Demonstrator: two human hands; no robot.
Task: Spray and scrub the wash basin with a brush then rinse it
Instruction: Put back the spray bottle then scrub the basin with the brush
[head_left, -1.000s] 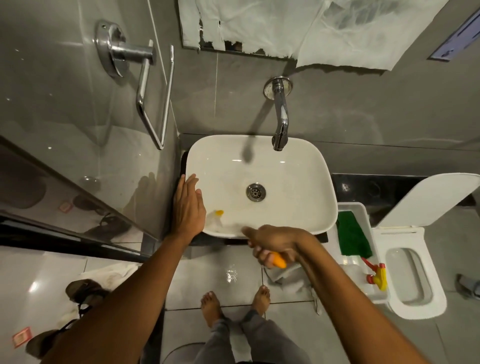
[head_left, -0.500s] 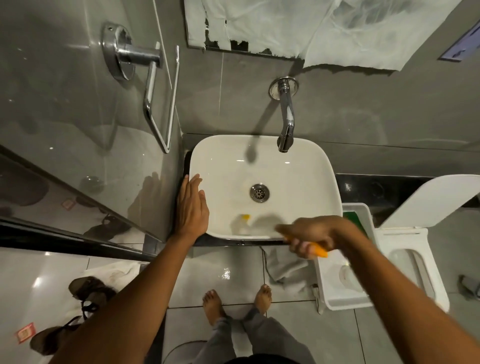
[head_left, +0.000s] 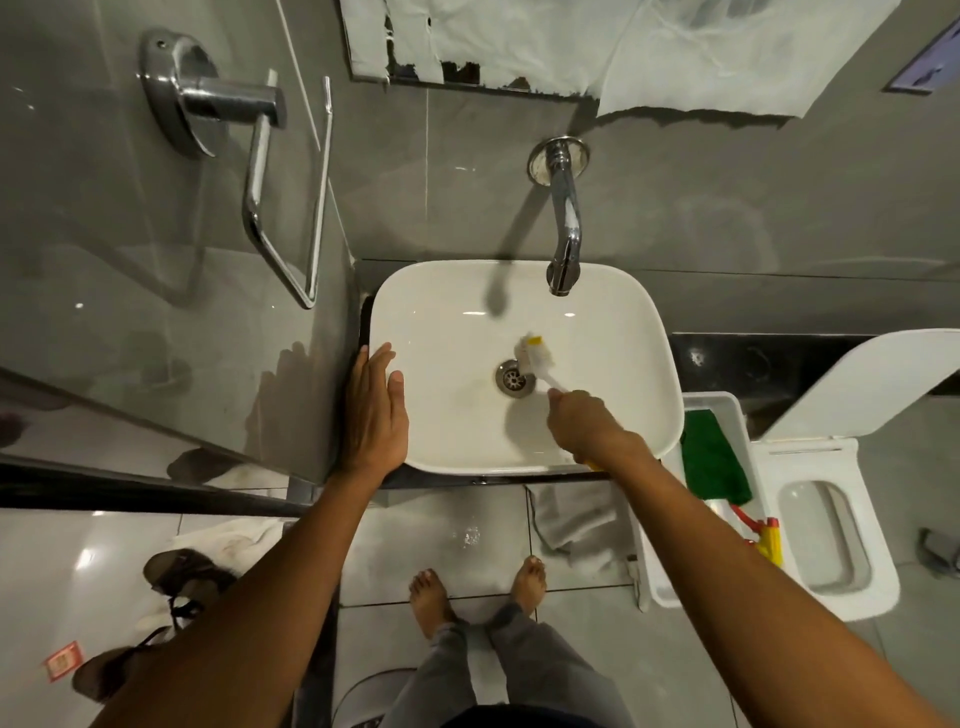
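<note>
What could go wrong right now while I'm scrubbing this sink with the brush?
1. You stand barefoot, and the floor tile below the wash basin looks wet, so slipping is possible.
2. The brush in your right hand works beside the drain; bristles might catch there.
3. Your left hand rests flat on the rim and could slide.

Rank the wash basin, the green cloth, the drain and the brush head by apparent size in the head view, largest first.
1. Wash basin
2. Green cloth
3 and 4. Drain and brush head: they look alike in size, and the brush is motion-blurred, so I will not rank them.
</note>
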